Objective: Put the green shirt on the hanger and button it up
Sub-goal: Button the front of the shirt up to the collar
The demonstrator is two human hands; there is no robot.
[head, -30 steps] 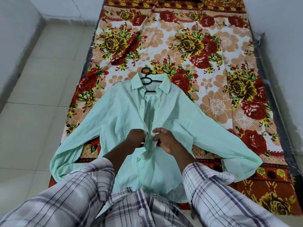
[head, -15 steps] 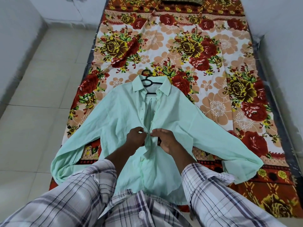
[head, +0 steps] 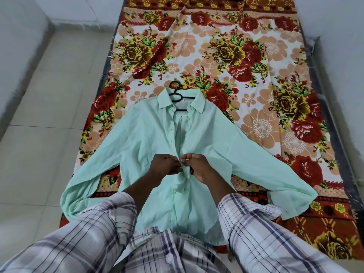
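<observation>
On the head view I see the green shirt (head: 137,144) flat on the floral sheet (head: 256,79), collar over the black hanger (head: 178,95). The left hand (head: 166,166) and right hand (head: 201,168) each pinch a front edge mid-chest. I judge the cloth light and limp, best gripped right beside the button.

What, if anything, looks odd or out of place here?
Nothing looks damaged or spilled. The green shirt gapes open between its collar and the left hand and right hand pinching its front, showing the black hanger: only unfinished buttoning.
</observation>
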